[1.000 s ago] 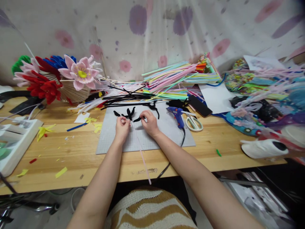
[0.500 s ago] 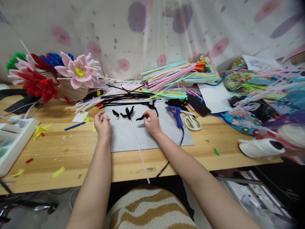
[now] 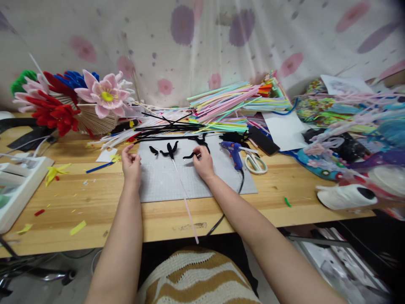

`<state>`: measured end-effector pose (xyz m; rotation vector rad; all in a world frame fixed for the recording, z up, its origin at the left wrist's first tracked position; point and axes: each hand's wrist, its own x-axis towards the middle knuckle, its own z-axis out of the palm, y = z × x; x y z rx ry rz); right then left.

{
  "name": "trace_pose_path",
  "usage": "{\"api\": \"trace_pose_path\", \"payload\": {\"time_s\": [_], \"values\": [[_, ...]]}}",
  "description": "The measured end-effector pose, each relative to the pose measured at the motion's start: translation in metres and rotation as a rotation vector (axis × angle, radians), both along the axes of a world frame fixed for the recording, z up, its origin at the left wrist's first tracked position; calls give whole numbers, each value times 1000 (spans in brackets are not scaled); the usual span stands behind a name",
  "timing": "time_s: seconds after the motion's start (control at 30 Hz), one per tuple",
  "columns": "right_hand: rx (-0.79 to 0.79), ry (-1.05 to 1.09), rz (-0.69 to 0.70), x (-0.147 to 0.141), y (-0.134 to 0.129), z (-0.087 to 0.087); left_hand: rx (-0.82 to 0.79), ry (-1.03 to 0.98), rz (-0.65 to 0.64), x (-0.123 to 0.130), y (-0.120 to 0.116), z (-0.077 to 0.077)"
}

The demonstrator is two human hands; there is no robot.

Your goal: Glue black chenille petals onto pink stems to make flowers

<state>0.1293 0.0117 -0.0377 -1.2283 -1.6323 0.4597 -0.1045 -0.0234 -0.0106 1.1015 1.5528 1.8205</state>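
1. Head view: your L hand (image 3: 131,166) part-open, nothing seen in it, by L edge of mat (image 3: 164,183).
2. Your R hand (image 3: 204,164) pinches curved black piece (image 3: 189,156), R of black flower (image 3: 171,150).
3. Light grip nr end prob. best; protects curve.

see behind the table (image 3: 268,207) a pale hanging sheet (image 3: 142,46) with pink and purple blotches. at the back left, note a large pink flower (image 3: 107,96) with a yellow centre, beside red flowers (image 3: 57,113); nearer, a white power strip (image 3: 25,192) at the left edge. toward the right, find a dark flat slab (image 3: 263,140) just beside white paper (image 3: 286,128), then a white roll (image 3: 344,197) lying on its side, and a small green scrap (image 3: 287,202).
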Motion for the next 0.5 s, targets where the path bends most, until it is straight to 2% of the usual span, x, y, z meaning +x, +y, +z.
{"api": "trace_pose_path", "payload": {"time_s": [0.07, 0.23, 0.37, 0.5], "values": [[-6, -3, 0, 0, 0, 0, 2, -40, -3, -3, -2, 1], [-14, -3, -3, 0, -1, 1, -61, -93, 83, -5, -1, 1], [-6, -13, -10, 1, -1, 0, -160, 55, 163, -10, 2, -5], [22, -28, -23, 1, -1, -1, -234, 322, 286, -14, 1, -9]]}}
